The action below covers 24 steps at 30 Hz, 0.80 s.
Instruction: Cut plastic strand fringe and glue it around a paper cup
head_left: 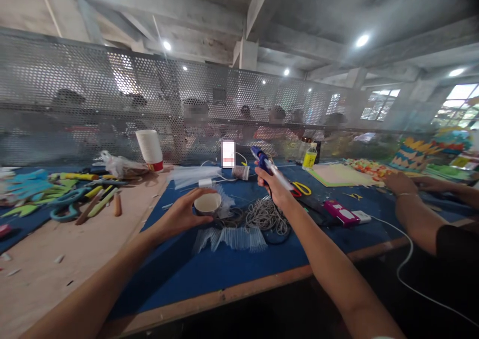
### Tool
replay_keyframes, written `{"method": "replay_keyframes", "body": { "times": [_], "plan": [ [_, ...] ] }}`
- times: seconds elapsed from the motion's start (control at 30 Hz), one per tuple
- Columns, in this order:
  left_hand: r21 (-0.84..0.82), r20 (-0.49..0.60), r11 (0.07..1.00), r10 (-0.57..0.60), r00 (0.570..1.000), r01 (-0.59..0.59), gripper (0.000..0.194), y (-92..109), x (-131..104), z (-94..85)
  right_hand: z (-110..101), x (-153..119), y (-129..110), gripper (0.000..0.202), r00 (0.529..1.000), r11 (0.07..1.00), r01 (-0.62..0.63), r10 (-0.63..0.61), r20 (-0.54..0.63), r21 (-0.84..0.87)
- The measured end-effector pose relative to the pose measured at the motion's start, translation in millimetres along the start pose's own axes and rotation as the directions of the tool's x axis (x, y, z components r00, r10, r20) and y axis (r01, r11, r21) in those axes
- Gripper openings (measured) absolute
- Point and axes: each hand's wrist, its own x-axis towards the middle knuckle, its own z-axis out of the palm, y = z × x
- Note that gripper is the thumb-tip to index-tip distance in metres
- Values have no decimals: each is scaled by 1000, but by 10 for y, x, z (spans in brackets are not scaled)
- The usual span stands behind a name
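Observation:
My left hand [187, 212] curves around a paper cup [207, 204], fingers at its upper rim and thumb by its lower side; the cup's mouth faces me. Raised over the blue mat, my right hand [272, 182] grips a blue hot glue gun [261, 155], with a clear glue stick [280, 175] at its back. Below the hands lie a tangled heap of grey cord [266, 217] and a row of clear sticks [234, 239]. A spool of cord [240, 172] rests just behind them.
Stacked paper cups [149, 149] stand at the back left, near large scissors [71, 204] and other tools. Yellow-handled scissors [301, 188], a magenta box [340, 213] and a yellow-labelled bottle [310, 157] are at right. Another person's hand [400, 184] works beyond. A perforated metal screen [168, 99] borders the table.

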Motion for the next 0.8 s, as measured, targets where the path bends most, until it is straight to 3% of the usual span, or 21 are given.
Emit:
{"method": "replay_keyframes", "body": {
  "times": [0.2,0.4,0.63,0.8],
  "plan": [
    [-7,-1,1000,-29,1000,29,62,17,1,-10,113,-124,-53,39,972,987,-75,41,230,141],
    [-67,-8,997,-49,999,49,64,52,-6,-30,41,-210,-164,38,864,991,-130,105,492,17],
    [-93,-23,996,-20,1000,18,62,90,-23,-52,-23,-242,-174,34,819,946,-9,193,540,-324],
    [-99,-15,995,-22,1000,20,62,110,-24,-58,36,-293,-201,32,837,896,82,176,518,-436]
  ]
}}
